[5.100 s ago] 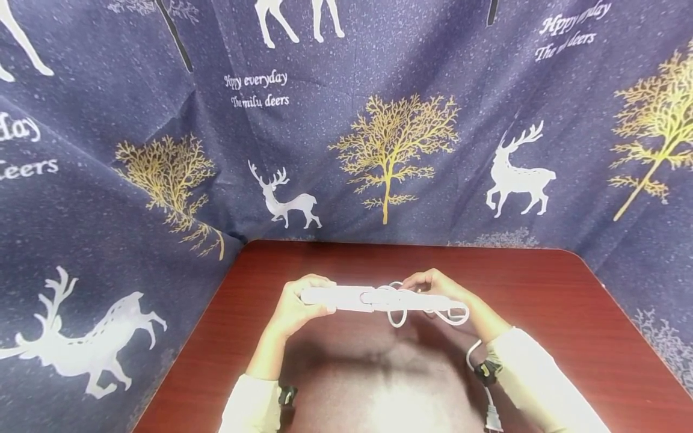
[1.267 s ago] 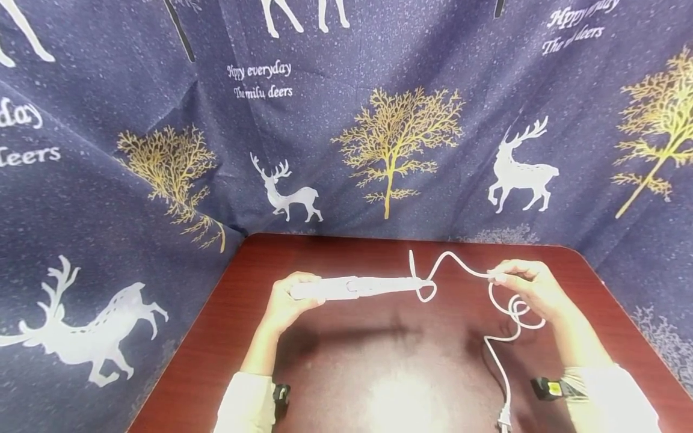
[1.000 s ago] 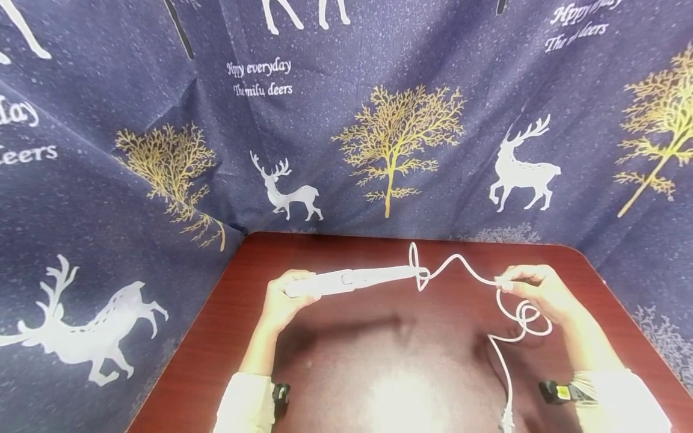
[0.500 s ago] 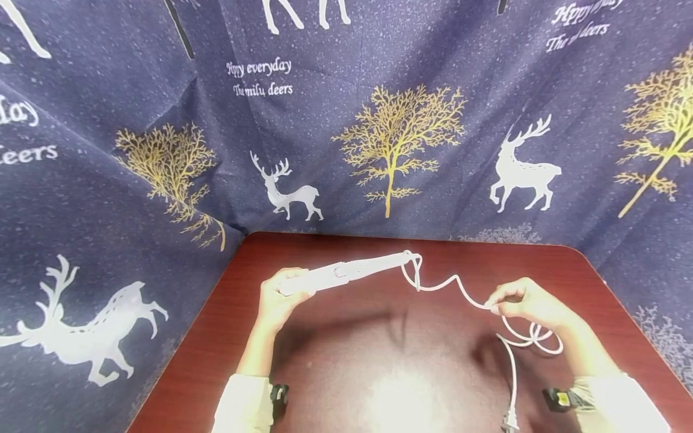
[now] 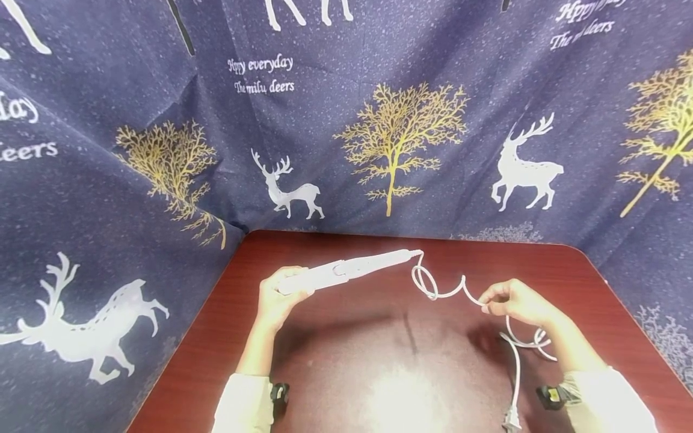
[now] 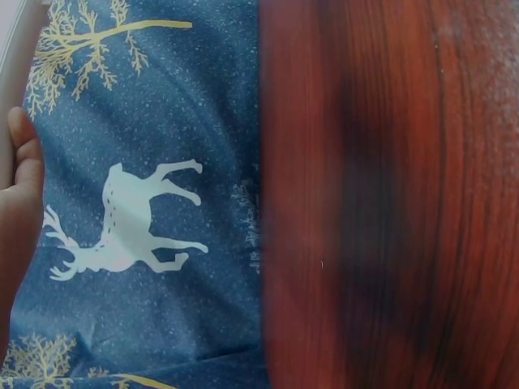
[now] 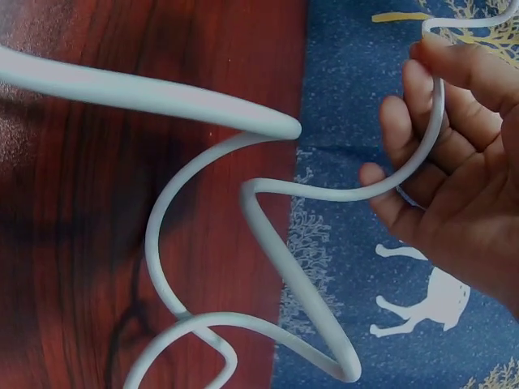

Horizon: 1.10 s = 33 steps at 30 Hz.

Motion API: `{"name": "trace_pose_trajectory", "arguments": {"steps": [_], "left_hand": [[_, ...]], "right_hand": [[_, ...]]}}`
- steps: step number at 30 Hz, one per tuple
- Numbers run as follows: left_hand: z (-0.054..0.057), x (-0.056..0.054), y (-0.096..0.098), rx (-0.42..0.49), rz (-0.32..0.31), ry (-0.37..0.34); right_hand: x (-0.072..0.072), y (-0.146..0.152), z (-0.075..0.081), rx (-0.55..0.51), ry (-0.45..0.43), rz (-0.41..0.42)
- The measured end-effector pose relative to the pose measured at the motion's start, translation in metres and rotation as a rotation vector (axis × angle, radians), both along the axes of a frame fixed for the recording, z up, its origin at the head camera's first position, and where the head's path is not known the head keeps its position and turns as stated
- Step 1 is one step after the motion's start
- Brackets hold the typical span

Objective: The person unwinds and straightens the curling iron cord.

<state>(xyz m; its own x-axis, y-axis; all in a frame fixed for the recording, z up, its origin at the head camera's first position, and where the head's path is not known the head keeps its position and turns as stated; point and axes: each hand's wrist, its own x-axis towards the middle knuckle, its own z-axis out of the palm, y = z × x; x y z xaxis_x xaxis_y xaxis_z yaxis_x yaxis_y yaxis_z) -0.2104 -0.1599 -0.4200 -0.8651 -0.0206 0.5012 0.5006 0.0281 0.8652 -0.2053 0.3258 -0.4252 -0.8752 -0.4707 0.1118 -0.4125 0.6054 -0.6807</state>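
My left hand [image 5: 278,299] grips one end of a white hair straightener [image 5: 373,263], which is raised over the table and tilts up to the right. At the left edge of the left wrist view, fingers curl round the straightener [image 6: 16,65]. From its other end a white cord [image 5: 425,282] drops in a loop and runs right. My right hand [image 5: 520,304] pinches this cord between thumb and forefinger. In the right wrist view the cord [image 7: 296,284] passes across the palm and hangs in loose coils. Its plug [image 5: 511,419] dangles low, near the right forearm.
The reddish-brown wooden table [image 5: 368,349] carries a bright glare near its front. A dark blue cloth [image 5: 325,132] with deer and trees hangs behind it and along its sides. Dark wrist cameras [image 5: 280,400] sit on both wrists.
Earlier the cord was bunched by the straightener; my right hand has since drawn it out rightward. Lately the straightener's cord end has risen, its loop has loosened, and my right hand has shifted slightly left and down.
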Motion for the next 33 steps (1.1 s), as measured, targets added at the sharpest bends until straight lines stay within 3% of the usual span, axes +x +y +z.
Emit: {"name": "trace_pose_trajectory", "arguments": {"steps": [8,15,24,30,33], "left_hand": [[-0.002,0.001,0.000,0.014,0.002,-0.023],[-0.004,0.003,0.004,0.074,-0.009,-0.030],[-0.008,0.003,0.004,0.099,0.014,-0.041],[-0.010,0.002,0.005,0.137,0.006,-0.050],[-0.011,0.003,0.006,0.153,0.011,-0.060]], "right_hand": [[0.004,-0.004,-0.003,-0.047,-0.018,-0.006],[0.017,-0.013,0.002,-0.046,0.071,-0.068],[0.027,-0.017,-0.001,-0.138,0.048,0.078],[0.035,-0.017,-0.002,-0.109,0.023,0.016],[0.044,-0.016,0.000,-0.088,0.066,-0.059]]}}
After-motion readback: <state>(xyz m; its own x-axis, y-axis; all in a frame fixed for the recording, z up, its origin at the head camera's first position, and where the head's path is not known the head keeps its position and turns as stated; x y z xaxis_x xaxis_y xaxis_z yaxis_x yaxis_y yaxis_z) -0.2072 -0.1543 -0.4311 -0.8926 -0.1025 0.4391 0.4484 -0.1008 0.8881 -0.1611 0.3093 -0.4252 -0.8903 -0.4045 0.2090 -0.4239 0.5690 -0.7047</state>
